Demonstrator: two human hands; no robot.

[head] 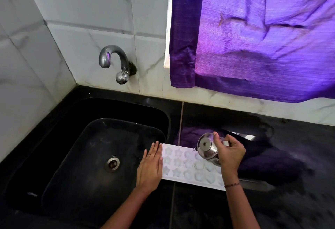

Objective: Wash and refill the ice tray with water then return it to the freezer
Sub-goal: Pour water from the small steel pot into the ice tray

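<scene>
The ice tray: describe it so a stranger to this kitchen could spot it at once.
Find the black sink; the ice tray lies at its right edge on the black counter, the left hand flat on its sink end, the right hand holding a small steel pot over it. It is the only white thing there, moulded with star and round hollows.

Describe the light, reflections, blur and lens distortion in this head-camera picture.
Head view: light glows through the purple curtain and mirrors on the glossy black counter; the tap and the steel cup carry glints; the white tray is washed out, its cells faint; tile lines bow with the wide lens; the counter's lower right is smeared.
</scene>
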